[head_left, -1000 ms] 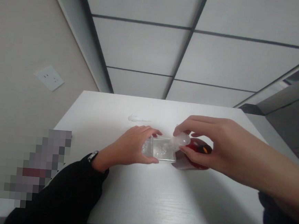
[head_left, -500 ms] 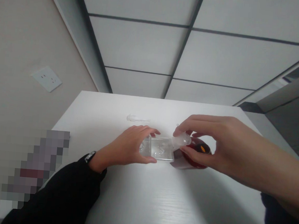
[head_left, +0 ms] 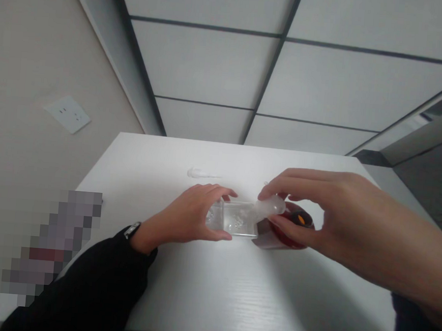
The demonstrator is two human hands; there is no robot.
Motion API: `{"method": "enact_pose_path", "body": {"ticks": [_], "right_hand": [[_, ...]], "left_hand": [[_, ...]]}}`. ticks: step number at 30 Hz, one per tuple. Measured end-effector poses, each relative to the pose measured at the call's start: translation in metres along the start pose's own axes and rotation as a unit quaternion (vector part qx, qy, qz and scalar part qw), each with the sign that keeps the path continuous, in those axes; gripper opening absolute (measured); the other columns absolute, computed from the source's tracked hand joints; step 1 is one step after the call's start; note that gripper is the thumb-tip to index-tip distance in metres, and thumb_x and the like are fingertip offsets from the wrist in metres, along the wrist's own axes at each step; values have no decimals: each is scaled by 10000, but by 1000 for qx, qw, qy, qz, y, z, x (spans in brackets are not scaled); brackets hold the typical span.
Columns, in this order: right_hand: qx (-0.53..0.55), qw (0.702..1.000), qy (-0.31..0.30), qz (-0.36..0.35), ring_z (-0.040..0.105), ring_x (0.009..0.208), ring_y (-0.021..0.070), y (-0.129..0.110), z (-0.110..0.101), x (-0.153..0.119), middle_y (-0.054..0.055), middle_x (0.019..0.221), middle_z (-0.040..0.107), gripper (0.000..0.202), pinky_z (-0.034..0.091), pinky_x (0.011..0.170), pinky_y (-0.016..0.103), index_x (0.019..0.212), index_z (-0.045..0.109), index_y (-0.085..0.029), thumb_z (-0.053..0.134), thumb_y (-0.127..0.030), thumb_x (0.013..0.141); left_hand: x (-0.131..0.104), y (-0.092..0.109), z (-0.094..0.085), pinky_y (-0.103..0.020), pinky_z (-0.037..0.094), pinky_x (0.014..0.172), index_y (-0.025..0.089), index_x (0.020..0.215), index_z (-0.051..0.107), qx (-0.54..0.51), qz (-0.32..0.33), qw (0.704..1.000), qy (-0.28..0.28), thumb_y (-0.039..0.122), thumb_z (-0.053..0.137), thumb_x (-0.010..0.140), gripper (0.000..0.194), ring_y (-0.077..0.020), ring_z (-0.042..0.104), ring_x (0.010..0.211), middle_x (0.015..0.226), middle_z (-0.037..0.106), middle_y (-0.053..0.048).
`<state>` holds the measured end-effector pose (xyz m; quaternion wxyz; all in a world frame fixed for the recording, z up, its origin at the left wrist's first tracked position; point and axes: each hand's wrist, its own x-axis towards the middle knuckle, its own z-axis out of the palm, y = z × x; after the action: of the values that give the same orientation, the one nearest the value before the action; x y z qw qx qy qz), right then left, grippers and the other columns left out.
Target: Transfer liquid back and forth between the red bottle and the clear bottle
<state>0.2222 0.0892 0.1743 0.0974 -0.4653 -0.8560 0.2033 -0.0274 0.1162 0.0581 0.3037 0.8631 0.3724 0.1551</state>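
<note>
My left hand (head_left: 184, 216) curves around a clear, boxy plastic container (head_left: 240, 220), its thumb along the near side and its fingers at the far side. Small clear drops or bumps show inside the container. Between the thumb and fingertips of my right hand (head_left: 317, 206) is a translucent plastic dropper (head_left: 273, 205), its rounded bulb facing right. The dropper's left end meets the container's right edge; whether it goes inside I cannot tell. Under and behind the right hand is a dark red bottle (head_left: 290, 237) with an orange mark on its dark top, partly hidden.
A second small translucent dropper-like piece (head_left: 203, 173) lies toward the back of the white table (head_left: 214, 292). White panels (head_left: 213, 68) rise behind the table. A socket plate (head_left: 68, 114) is on the left wall, and a pixelated patch covers the table's left edge.
My right hand and the dropper have shifted very slightly to the right. The left hand and the container look almost the same.
</note>
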Motion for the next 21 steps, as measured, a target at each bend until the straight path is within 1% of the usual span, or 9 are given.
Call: {"method": "enact_pose_path", "body": {"ticks": [5,9,18,21], "right_hand": [[-5,1000,2,7,606,624,172,2,1,-2,-40,805,708,109,405,558,311,902,746,-296,688,-209,871],[-9,1000,6,6,606,619,172,2,1,-2,-47,794,707,96,398,553,317,898,739,-301,687,-230,857],[13,1000,1,8,615,602,160,3,0,-1,-61,770,713,121,414,538,297,870,739,-311,686,-207,836],[18,1000,16,8,625,608,160,3,0,-2,-62,794,727,142,432,543,289,893,751,-315,716,-196,825]], "left_hand": [[0,0,0,-484,505,1071,199,1326,626,2,2,1000,0,427,944,749,697,-346,686,1224,1338,727,-114],[0,0,-1,-478,509,1071,219,1312,639,0,2,1000,1,431,937,751,669,-340,690,1219,1337,730,-102],[0,1,-1,-475,505,1068,212,1312,630,-2,-6,1000,-4,428,947,744,686,-331,689,1207,1336,729,-105],[0,1,-1,-474,508,1058,224,1301,631,-1,-5,1000,-4,442,931,753,662,-334,690,1208,1339,729,-106]]}}
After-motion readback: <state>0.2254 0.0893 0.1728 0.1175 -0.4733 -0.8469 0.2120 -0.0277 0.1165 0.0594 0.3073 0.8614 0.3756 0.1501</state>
